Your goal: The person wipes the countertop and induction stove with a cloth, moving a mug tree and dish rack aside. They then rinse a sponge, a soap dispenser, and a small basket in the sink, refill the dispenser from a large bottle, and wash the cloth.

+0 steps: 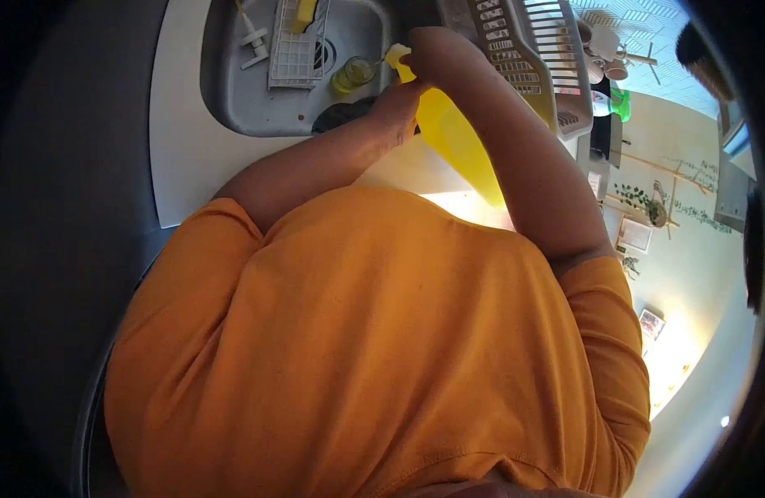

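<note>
Both left hand [397, 106] and right hand [436, 54] grip a smooth, tapered yellow object [461, 145], perhaps plastic

Grey sink [233, 104] set into a white counter [183, 174]. In the basin: a white wire rack [293, 60] with a yellow sponge [304, 13] lying at its far end; a white long-handled utensil [254, 40] just beside the rack, possibly a brush; a clear glass [352, 75] holding yellowish liquid; a dark round vessel [339, 114] near the front wall. Right of the sink, a grey slotted dish drainer [532, 58]. Beyond it, pale mugs [603, 41] and a green object [621, 104]. Cream wall [689, 274] bears leaf decoration [644, 201] and a small framed picture [635, 235]
</note>
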The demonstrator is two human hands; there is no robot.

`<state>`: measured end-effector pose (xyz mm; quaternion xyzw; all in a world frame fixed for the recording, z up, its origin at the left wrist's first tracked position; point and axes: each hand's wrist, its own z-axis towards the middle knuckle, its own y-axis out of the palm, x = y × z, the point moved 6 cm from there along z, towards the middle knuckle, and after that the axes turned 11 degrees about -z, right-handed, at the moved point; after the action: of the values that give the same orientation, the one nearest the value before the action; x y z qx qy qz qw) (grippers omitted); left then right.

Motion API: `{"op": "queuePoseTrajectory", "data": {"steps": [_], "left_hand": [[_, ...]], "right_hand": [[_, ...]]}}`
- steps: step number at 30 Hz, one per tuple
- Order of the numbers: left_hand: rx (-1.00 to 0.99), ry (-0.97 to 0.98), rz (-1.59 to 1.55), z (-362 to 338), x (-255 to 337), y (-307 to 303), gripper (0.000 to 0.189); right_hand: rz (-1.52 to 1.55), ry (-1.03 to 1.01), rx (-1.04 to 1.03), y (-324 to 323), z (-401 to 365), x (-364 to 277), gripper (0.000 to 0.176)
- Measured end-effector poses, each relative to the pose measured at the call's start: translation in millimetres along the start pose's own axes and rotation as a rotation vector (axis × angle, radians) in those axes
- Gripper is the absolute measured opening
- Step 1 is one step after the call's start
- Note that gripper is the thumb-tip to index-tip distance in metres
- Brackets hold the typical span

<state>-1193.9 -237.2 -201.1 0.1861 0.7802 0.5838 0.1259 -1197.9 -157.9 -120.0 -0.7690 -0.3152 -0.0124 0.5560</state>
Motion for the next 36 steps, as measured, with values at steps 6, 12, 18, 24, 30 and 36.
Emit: {"op": "queuePoseTrajectory", "data": {"steps": [6, 12, 18, 24, 30, 36], "left_hand": [[0.049, -0.040, -0.030, -3, 0, -3, 0.034], [0.042, -0.031, -0.042, -2, -1, -6, 0.035], [0.073, -0.045, -0.041, -6, 2, -2, 0.037], [0.086, -0.041, -0.081, -4, 1, -7, 0.037], [-0.017, -0.105, -0.121, -3, -2, -1, 0.044], [0.011, -0.095, -0.142, -2, 1, 1, 0.040]], "right_hand": [[0.033, 0.024, -0.104, -12, -8, -7, 0.036], [-0.060, -0.035, -0.087, -7, -1, -8, 0.036], [-0.046, 0.019, -0.093, -13, -4, -12, 0.034], [-0.045, 0.021, -0.114, -3, 4, -9, 0.033], [-0.117, -0.033, -0.166, 4, 11, -11, 0.035], [-0.107, -0.009, -0.156, 4, 12, -10, 0.036]]}}
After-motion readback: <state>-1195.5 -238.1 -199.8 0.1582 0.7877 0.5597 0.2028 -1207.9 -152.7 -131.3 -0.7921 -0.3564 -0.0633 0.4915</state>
